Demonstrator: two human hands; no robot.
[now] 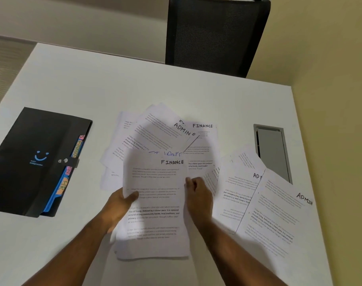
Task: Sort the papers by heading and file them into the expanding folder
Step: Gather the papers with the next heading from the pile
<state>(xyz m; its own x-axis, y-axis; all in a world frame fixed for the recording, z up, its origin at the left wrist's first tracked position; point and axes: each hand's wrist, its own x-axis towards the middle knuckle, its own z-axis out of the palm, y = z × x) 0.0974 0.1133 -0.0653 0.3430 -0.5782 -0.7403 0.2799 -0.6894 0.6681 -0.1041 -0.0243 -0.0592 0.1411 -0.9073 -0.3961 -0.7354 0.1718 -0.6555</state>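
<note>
Head view: sorting looks only partly done. Two white printed sheets headed ADMIN (pixel 264 201) lie side by side near the right edge of the white counter (pixel 83 87), apparently a started pile. A loose fan of mixed white sheets (pixel 155 133), with FINANCE and ADMIN headings showing, is spread at the counter's middle, unsorted. The black expanding folder with blue pockets and coloured tabs (pixel 35 159) lies toward the left edge, its strap buttoned, so I judge that nothing is being filed yet.

A small stack of white sheets topped by a FINANCE heading (pixel 155 203) sits toward the near edge, between both hands. The left hand (pixel 120 205) grips its left margin, thumb on top. The right hand (pixel 198 193) pinches its right margin with curled fingers. The folder lies well apart from the left hand; the ADMIN sheets lie just beside the right.
</note>
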